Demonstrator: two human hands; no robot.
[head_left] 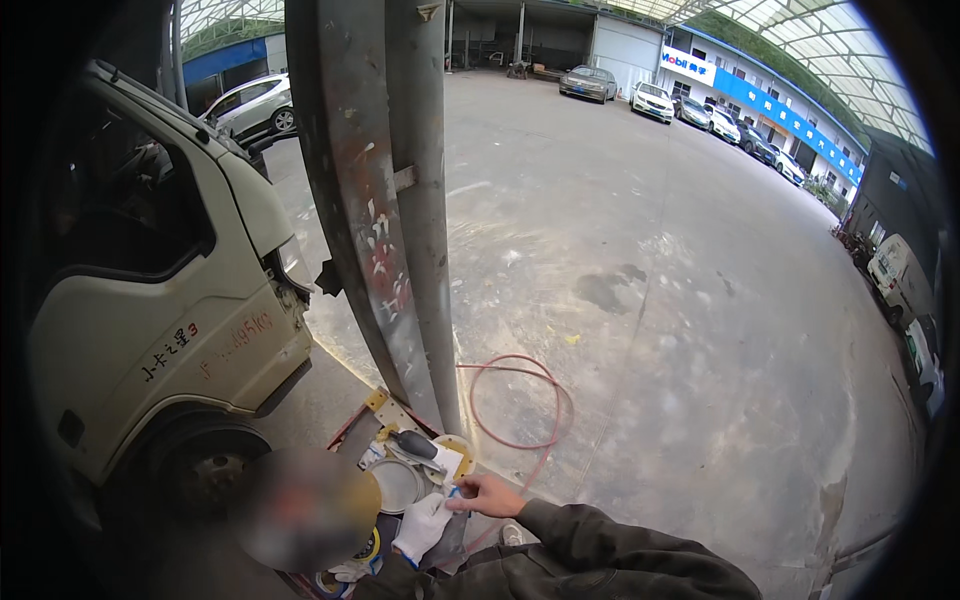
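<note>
The left hand (424,525), in a white glove, was over the right part of a crowded bench (387,524), its fingers bent toward the bare right hand (487,495); whether the glove gripped anything could not be told. The right hand's thumb and forefinger were pinched on a small white and blue piece (454,492), which was held between the two hands, near the bench's right edge. Just beyond the glove stood a round, pale-rimmed tin (397,486). Toward the far edge lay a dark, rounded tool (414,444), with a white sheet (447,461) next to it and a round yellow disc (458,449) at the far right corner, near the foot of a paint-marked steel pillar (368,220). A yellow and black roll (371,546) was left of the glove, partly covered by a blurred patch that hid much of the bench's left side. A red hose (515,446) looped across the concrete floor (690,400), and a cream truck (180,330) stood to the left.
</note>
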